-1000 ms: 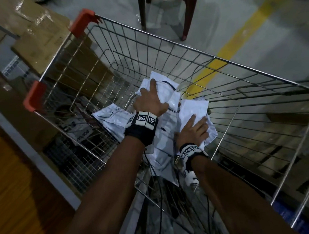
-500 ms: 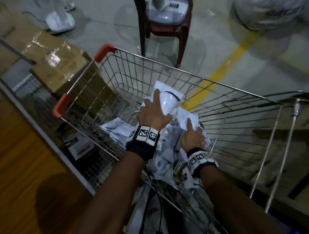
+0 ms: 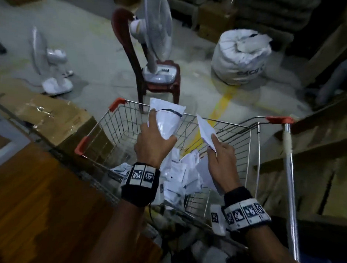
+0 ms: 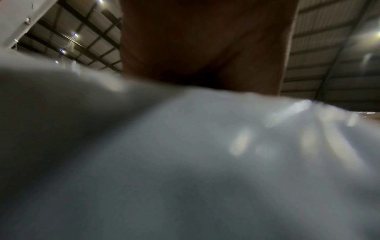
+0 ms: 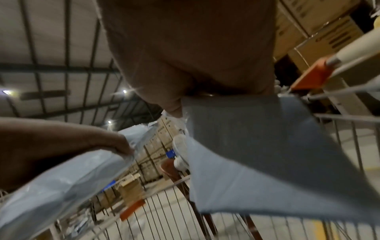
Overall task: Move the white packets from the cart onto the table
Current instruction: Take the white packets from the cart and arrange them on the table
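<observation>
A dim warehouse floor, fans and cartons around a wire cart [image 3: 254,135]; the left hand [image 3: 153,144] grips a plump white packet [image 3: 167,119] above the basket, the right hand [image 3: 221,164] pinches a flat packet [image 3: 205,131]; more packets [image 3: 182,176] lie inside; next, seemingly, a carry leftward to the wooden table [image 3: 34,204]

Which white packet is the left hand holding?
Start at the wire shopping cart with orange corner guards. Above its far rim, the left hand grips a plump, glossy white plastic packet. Unlike the flat white packet beside it, it carries a dark curved stripe.
</observation>
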### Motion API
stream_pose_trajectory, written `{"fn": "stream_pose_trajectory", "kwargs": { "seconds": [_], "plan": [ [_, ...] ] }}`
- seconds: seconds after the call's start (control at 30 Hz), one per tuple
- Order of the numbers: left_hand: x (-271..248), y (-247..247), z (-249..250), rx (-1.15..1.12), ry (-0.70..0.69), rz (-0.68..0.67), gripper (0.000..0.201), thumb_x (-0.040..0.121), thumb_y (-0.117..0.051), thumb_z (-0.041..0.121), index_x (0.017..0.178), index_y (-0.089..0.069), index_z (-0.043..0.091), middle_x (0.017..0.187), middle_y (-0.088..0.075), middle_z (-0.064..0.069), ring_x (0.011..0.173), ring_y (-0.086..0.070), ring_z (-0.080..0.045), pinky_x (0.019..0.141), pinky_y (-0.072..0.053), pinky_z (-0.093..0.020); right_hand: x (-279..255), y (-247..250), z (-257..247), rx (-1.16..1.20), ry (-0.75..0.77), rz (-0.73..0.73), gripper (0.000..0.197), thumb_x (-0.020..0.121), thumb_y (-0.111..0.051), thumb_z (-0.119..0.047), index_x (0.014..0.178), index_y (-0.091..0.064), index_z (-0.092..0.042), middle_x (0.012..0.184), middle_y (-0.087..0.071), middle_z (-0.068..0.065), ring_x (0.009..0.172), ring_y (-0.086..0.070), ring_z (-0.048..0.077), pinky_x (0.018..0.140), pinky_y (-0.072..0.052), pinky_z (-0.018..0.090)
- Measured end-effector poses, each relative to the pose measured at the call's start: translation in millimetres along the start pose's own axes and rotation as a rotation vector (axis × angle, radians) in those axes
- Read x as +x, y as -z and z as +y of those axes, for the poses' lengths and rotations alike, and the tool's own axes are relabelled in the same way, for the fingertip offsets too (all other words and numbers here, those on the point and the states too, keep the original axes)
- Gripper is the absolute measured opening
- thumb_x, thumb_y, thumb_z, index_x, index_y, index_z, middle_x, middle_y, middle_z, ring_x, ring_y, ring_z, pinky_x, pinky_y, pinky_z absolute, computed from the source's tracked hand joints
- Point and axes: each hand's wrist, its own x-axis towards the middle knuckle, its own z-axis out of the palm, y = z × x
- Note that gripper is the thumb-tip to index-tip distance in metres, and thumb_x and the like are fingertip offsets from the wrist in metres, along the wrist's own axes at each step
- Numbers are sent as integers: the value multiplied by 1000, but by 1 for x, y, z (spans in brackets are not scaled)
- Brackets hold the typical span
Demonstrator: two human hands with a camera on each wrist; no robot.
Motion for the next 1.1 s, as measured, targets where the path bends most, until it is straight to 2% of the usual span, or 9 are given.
{"fn": "stream_pose_trajectory", "kwargs": {
  "seconds": [0.13, 0.3, 0.47, 0.57, 0.63, 0.73, 0.83, 0.93, 1.1],
  "plan": [
    [-42, 29, 12, -55, -52, 61, 98, 74, -69, 48, 151, -8, 42, 130, -47, -13, 112, -55, -40, 88, -50, -50, -21, 38, -28, 37, 121, 92, 49, 104, -46, -21, 152, -36, -22, 141, -37, 20, 123, -45, 32, 96, -35, 28],
    [-106, 51, 29, -128, -100, 192, 97, 74, -69, 47, 151, -9, 42, 125, -49, -12, 112, -54, -38, 90, -49, -50, -48, 73, -48, 128, 230, 119, 54, 100, -39, -37, 153, -32, -31, 141, -35, 16, 125, -43, 34, 104, -39, 42],
    [-185, 64, 33, -189, -61, 349, 97, 76, -73, 47, 150, -11, 44, 139, -45, -7, 122, -50, -34, 95, -44, -46, -99, 97, -63, 194, 301, 18, 52, 104, -40, -31, 154, -29, -25, 142, -32, 8, 129, -37, 24, 102, -29, 24],
    [-235, 70, 25, -181, -61, 435, 98, 76, -75, 46, 152, -14, 40, 145, -42, -6, 128, -47, -34, 97, -43, -43, -136, 101, -65, 229, 347, -69, 55, 101, -34, -39, 155, -26, -30, 146, -30, 4, 133, -34, 27, 111, -32, 37],
    [-269, 76, 16, -149, 2, 497, 98, 75, -75, 49, 152, -14, 42, 145, -43, -5, 124, -50, -35, 92, -46, -42, -158, 101, -66, 252, 371, -124, 53, 103, -35, -37, 155, -25, -32, 147, -29, 2, 133, -34, 27, 111, -32, 40],
    [-318, 93, -3, -112, 69, 618, 97, 75, -78, 47, 153, -20, 41, 136, -49, -6, 116, -54, -36, 85, -49, -41, -188, 99, -77, 266, 443, -187, 51, 106, -38, -28, 156, -25, -28, 146, -30, 5, 128, -38, 25, 105, -35, 35],
    [-362, 116, -27, -40, 168, 747, 98, 73, -79, 50, 153, -22, 38, 141, -47, -4, 122, -51, -35, 89, -49, -45, -218, 88, -93, 285, 502, -269, 51, 107, -39, -27, 156, -25, -29, 146, -32, 6, 128, -39, 27, 106, -35, 38],
    [-399, 135, -50, -71, 323, 793, 96, 75, -77, 51, 152, -20, 39, 147, -39, -2, 127, -46, -35, 95, -44, -48, -247, 71, -111, 320, 538, -385, 52, 105, -42, -28, 154, -26, -31, 148, -30, 10, 132, -36, 31, 104, -30, 32],
    [-451, 161, -85, -36, 423, 893, 95, 78, -70, 61, 152, -18, 35, 149, -30, -4, 129, -44, -34, 92, -45, -49, -293, 45, -147, 326, 588, -506, 61, 95, -35, -41, 154, -30, -28, 147, -32, 12, 135, -34, 29, 109, -32, 38]
  ]
}}
